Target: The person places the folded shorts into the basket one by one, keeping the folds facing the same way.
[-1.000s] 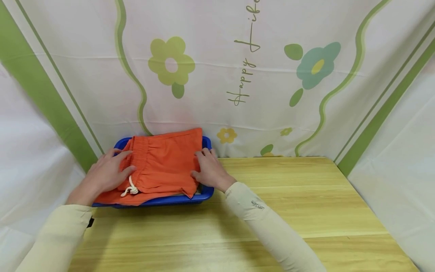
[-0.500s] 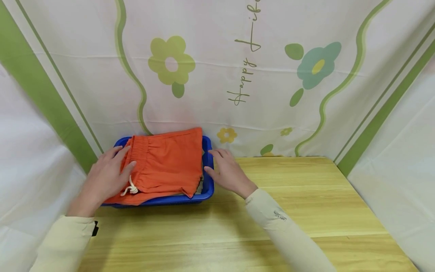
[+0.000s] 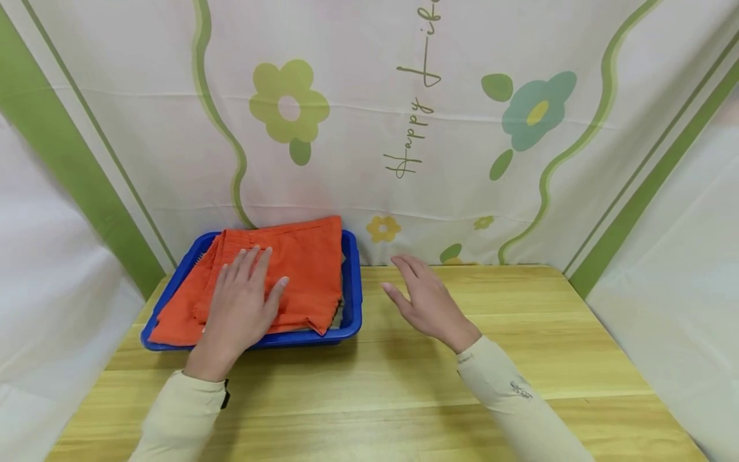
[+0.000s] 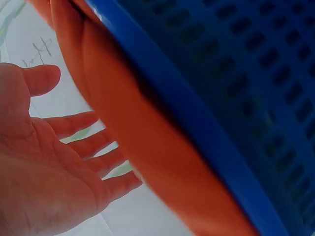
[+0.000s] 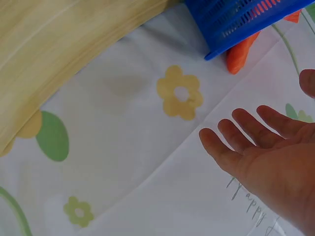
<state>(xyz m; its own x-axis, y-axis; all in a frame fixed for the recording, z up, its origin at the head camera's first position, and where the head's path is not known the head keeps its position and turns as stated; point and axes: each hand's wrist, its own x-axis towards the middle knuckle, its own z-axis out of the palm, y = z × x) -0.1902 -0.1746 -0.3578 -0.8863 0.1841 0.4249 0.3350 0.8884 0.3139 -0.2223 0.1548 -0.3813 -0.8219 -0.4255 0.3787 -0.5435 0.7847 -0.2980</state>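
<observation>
Folded orange shorts (image 3: 306, 269) lie in a blue plastic basket (image 3: 353, 321) at the left of the table, slightly overhanging its back rim. My left hand (image 3: 242, 305) is over the shorts with its fingers straight and spread, covering the waistband and drawstring in the head view. In the left wrist view its fingertips are right at the orange cloth (image 4: 123, 118), just above the basket's perforated side (image 4: 256, 54). To the right of the basket, my right hand (image 3: 430, 301) is raised above the table, fingers extended and holding nothing.
Wooden table (image 3: 519, 359) spreads under the basket and out to the right. A white curtain (image 3: 358, 128) printed with flowers and lettering hangs behind it. Grey-green fabric (image 3: 339, 314) peeks out beneath the shorts at the basket's right end.
My right hand has let go of the shorts' right edge and moved right, off the basket. My left hand has shifted right from the waistband edge to over the shorts.
</observation>
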